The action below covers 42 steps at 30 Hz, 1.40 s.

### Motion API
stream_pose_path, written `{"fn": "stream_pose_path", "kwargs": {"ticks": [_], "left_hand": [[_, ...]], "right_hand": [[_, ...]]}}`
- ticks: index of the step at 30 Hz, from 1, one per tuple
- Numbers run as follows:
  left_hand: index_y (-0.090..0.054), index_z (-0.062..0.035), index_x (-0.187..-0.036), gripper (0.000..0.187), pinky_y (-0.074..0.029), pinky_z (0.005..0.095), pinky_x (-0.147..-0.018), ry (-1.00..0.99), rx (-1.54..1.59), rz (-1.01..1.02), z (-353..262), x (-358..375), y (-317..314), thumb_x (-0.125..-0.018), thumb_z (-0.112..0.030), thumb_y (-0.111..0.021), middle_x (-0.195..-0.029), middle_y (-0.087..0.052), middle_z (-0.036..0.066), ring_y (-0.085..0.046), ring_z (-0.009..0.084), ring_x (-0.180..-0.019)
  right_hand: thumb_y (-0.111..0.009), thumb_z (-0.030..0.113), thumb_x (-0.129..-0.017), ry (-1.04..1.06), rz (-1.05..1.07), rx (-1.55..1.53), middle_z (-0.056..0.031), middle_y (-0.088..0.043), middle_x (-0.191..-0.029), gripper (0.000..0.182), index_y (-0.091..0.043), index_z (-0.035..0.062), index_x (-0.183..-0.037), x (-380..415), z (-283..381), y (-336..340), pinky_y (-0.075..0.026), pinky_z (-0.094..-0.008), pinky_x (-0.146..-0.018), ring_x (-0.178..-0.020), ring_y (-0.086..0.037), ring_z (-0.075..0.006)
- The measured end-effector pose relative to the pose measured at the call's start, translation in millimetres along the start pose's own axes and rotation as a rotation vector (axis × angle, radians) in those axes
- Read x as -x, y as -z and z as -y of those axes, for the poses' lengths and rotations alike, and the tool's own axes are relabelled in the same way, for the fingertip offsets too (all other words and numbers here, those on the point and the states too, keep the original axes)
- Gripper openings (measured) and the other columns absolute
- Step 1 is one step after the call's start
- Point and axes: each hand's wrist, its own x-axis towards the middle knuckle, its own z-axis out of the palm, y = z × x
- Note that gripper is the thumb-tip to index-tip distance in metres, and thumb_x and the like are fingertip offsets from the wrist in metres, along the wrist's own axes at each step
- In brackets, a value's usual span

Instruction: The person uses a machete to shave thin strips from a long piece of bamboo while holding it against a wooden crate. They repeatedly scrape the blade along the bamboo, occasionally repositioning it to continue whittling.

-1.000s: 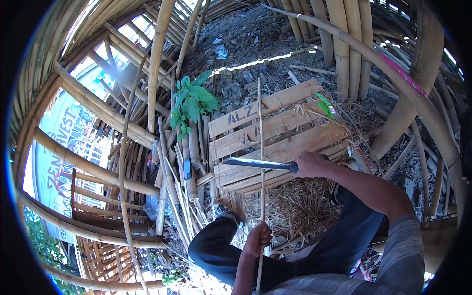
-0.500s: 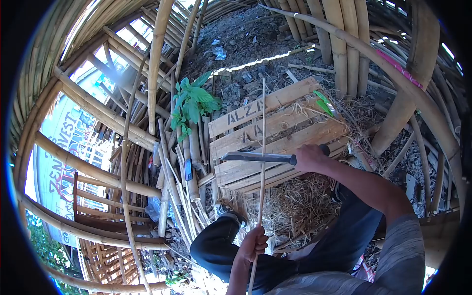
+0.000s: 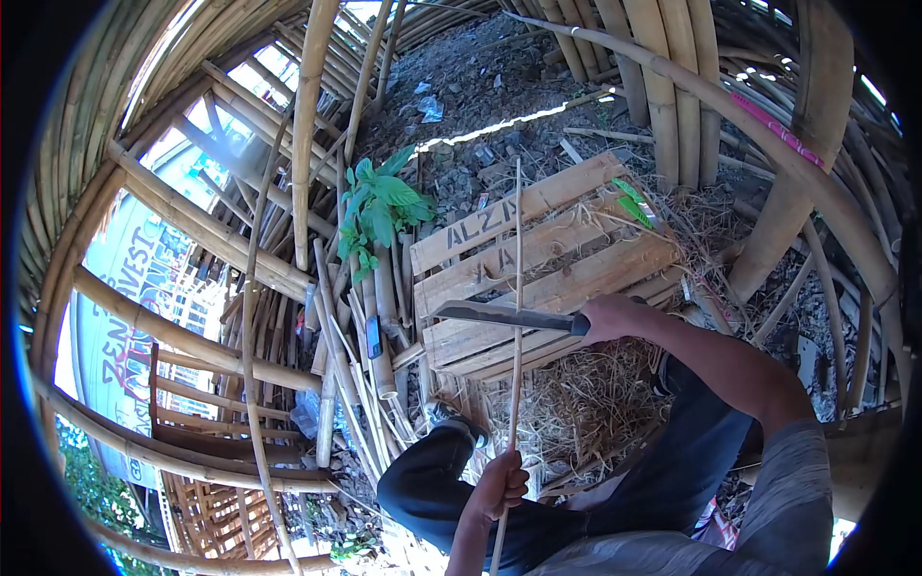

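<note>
My right hand (image 3: 612, 320) is closed around the dark handle of a long knife (image 3: 504, 314), whose blade points left and crosses a thin bamboo strip (image 3: 518, 384). My left hand (image 3: 501, 485) grips this strip near its lower part, in front of my lap. The strip stands nearly upright in view, its top end over a slatted wooden crate (image 3: 567, 288) with dark lettering. Blade and strip appear to touch.
Wood shavings (image 3: 595, 403) lie below the crate. Leafy green plant (image 3: 379, 202), bamboo poles and a phone-like blue object (image 3: 374, 336) are to the left. Curved bamboo (image 3: 711, 91) spans the upper right. A banner (image 3: 120, 336) hangs beyond the left frame.
The knife has shifted slightly down and right, with its blade more tilted. My left hand has moved slightly down and right along with the strip.
</note>
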Motion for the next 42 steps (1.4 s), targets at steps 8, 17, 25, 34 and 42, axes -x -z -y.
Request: {"fn": "stream_pose_path", "kwargs": {"ticks": [8,17,25,34,42], "left_hand": [[-0.032,-0.0212,-0.068,0.038,-0.012,0.0189,-0.034,0.039,0.118,0.061,2,-5,-1,-0.095,-0.047,-0.035,-0.053,-0.022,-0.009,-0.018,0.0025,-0.04],[-0.033,-0.0203,-0.067,0.039,-0.012,0.0178,-0.033,0.038,0.214,0.248,-5,-13,5,-0.095,-0.047,-0.033,-0.054,-0.022,-0.009,-0.017,0.0023,-0.041],[-0.031,-0.0198,-0.065,0.042,-0.01,0.02,-0.035,0.034,0.072,0.113,-18,-9,7,-0.095,-0.049,-0.033,-0.052,-0.022,-0.009,-0.017,0.0027,-0.041],[-0.031,-0.0199,-0.065,0.041,-0.011,0.0202,-0.033,0.038,0.025,0.012,1,0,8,-0.095,-0.048,-0.033,-0.051,-0.022,-0.008,-0.017,0.0033,-0.039],[-0.032,-0.0197,-0.066,0.04,-0.012,0.0207,-0.034,0.032,0.021,0.03,2,1,7,-0.096,-0.046,-0.034,-0.052,-0.023,-0.008,-0.017,0.0038,-0.039]], "right_hand": [[-0.058,0.018,-0.067,-0.044,-0.222,0.304,-0.0167,-0.066,-0.078,0.025,-0.067,0.0022,-0.084,-2,13,-4,-0.053,-0.0388,-0.066,-0.073,-0.066,-0.0291],[-0.057,0.015,-0.071,0.075,-0.37,0.449,-0.0172,-0.065,-0.078,0.022,-0.062,0.0031,-0.089,-9,2,10,-0.053,-0.0399,-0.065,-0.074,-0.066,-0.0299],[-0.064,0.033,-0.068,0.132,-0.073,0.199,-0.0187,-0.064,-0.078,0.035,-0.064,0.0012,-0.081,16,27,-13,-0.052,-0.0427,-0.071,-0.074,-0.064,-0.0332],[-0.063,0.026,-0.066,-0.023,-0.163,0.258,-0.018,-0.065,-0.081,0.031,-0.066,0.0029,-0.086,-14,5,-4,-0.052,-0.0407,-0.07,-0.078,-0.065,-0.0312],[-0.063,0.028,-0.065,-0.075,0.143,-0.048,-0.017,-0.066,-0.079,0.034,-0.066,0.0017,-0.086,7,7,26,-0.052,-0.0395,-0.07,-0.075,-0.065,-0.0309]]}}
